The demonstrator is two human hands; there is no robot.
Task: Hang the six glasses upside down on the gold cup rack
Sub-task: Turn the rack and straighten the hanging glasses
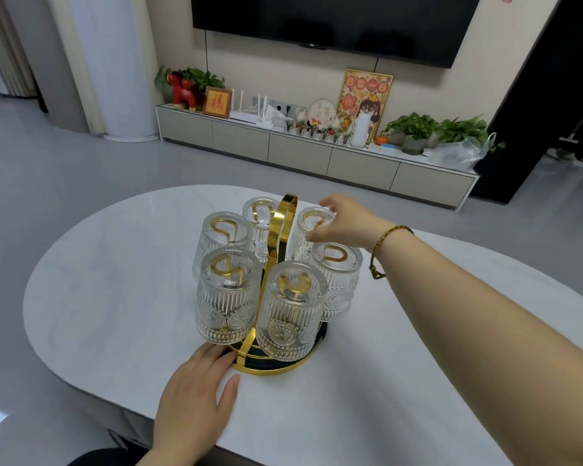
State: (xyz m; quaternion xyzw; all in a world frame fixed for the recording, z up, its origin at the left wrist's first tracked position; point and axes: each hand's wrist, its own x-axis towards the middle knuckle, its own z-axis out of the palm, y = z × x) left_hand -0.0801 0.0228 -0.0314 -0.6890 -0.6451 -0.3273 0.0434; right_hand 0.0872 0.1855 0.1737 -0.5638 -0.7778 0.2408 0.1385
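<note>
The gold cup rack (285,223) stands mid-table with a tall loop handle and a round gold-rimmed base (270,368). Several ribbed clear glasses hang upside down on its arms, among them a front left glass (228,301), a front right glass (292,314) and a right glass (339,280). My right hand (345,220) reaches over the far right glass (312,227), thumb and fingers at its upturned bottom; whether it grips is unclear. My left hand (199,388) lies flat on the table, fingertips against the base rim.
The white oval table (115,297) has its near edge just below my left hand. Beyond it lies grey floor, then a low TV cabinet (300,153) with plants and ornaments under a wall-mounted screen.
</note>
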